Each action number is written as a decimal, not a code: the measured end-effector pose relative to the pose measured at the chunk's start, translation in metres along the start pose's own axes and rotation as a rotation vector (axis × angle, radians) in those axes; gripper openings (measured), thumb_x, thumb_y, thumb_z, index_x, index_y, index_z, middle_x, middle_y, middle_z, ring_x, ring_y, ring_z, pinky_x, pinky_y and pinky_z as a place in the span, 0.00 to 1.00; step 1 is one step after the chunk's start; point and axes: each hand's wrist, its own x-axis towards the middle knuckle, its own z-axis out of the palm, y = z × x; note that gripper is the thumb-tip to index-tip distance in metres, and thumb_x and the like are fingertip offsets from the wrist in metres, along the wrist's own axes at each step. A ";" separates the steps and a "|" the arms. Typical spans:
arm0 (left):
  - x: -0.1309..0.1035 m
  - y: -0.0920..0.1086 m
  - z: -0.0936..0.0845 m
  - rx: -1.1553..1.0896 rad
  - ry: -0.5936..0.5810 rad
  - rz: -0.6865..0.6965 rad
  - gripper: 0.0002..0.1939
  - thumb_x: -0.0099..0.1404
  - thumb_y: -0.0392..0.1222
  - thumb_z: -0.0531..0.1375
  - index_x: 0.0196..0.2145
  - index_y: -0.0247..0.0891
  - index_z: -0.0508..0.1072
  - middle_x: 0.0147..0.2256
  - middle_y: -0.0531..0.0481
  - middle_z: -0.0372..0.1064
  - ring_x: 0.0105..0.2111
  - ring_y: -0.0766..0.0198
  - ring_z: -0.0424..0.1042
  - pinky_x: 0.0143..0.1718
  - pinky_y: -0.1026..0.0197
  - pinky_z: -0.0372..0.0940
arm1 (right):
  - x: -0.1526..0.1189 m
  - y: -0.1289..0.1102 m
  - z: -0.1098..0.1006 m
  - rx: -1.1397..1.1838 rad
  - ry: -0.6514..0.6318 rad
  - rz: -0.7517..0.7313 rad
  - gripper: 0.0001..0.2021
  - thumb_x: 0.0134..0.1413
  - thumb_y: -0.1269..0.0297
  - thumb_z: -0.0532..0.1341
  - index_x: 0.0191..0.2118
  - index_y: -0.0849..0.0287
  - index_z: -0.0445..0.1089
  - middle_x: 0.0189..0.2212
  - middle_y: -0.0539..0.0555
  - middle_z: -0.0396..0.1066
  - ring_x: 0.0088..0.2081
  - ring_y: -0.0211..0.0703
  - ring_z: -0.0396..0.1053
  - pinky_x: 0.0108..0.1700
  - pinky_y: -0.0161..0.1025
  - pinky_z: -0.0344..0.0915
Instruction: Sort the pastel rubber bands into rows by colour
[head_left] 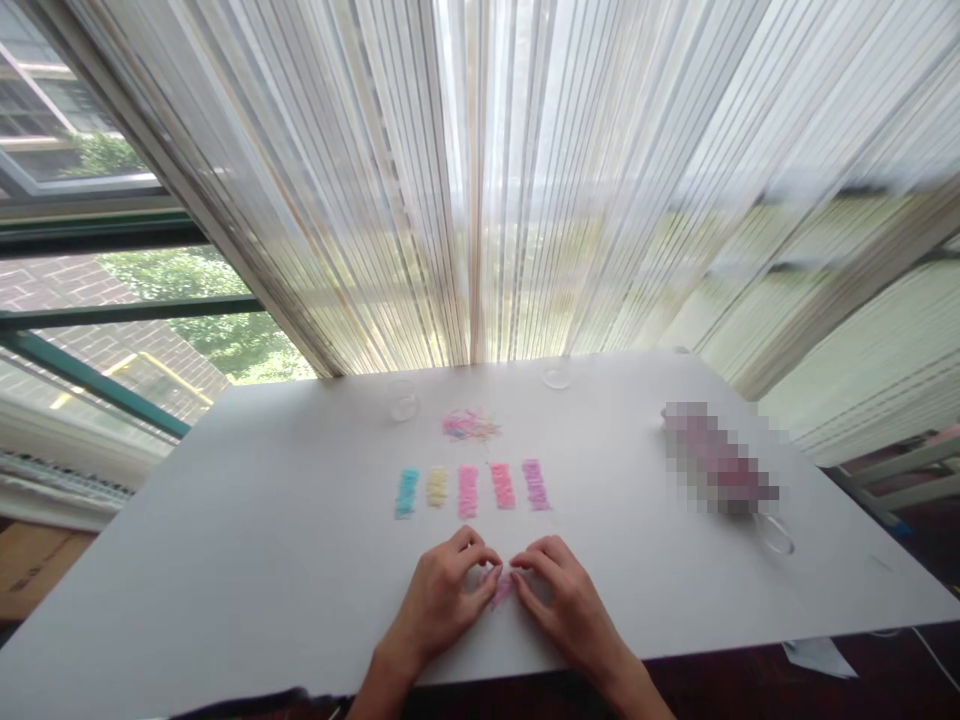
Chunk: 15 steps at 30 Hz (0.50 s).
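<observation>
Between my two hands, near the table's front edge, lies a small loose pile of pink and purple pieces (501,590). My left hand (454,590) has thumb and forefinger pinched together at the pile's left; what they hold is too small to make out. My right hand (559,595) is bent at the pile's right, thumb and forefinger tips close together. Beyond the hands, five small groups stand in a row: blue (406,493), yellow (437,487), pink (468,491), coral (503,485) and purple (536,485). A mixed-colour pile (470,424) lies behind them.
A clear round container (403,402) and a clear lid-like disc (556,378) sit near the back of the white table (262,530). At the right lies a blurred-out pinkish object (716,460) with a loop (775,535). Striped curtains (480,200) hang behind the table.
</observation>
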 end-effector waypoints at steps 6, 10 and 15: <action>-0.001 0.005 -0.001 -0.081 0.000 -0.023 0.06 0.68 0.37 0.59 0.37 0.41 0.78 0.35 0.50 0.72 0.33 0.64 0.74 0.35 0.64 0.68 | 0.000 0.000 0.000 0.022 0.032 0.010 0.07 0.62 0.73 0.61 0.41 0.54 0.73 0.35 0.53 0.71 0.38 0.46 0.72 0.40 0.42 0.73; -0.001 0.004 -0.003 -0.117 0.001 -0.036 0.06 0.68 0.38 0.60 0.36 0.41 0.78 0.35 0.49 0.72 0.33 0.63 0.73 0.34 0.64 0.68 | 0.001 -0.002 -0.001 0.030 0.031 0.022 0.06 0.63 0.73 0.61 0.40 0.54 0.73 0.35 0.53 0.71 0.38 0.46 0.73 0.40 0.42 0.73; 0.000 0.002 -0.004 -0.136 0.004 -0.028 0.05 0.67 0.37 0.60 0.36 0.41 0.77 0.35 0.49 0.73 0.34 0.63 0.74 0.36 0.64 0.69 | 0.002 -0.002 -0.001 0.027 0.056 0.016 0.06 0.63 0.72 0.60 0.39 0.54 0.73 0.34 0.53 0.71 0.37 0.45 0.73 0.39 0.41 0.73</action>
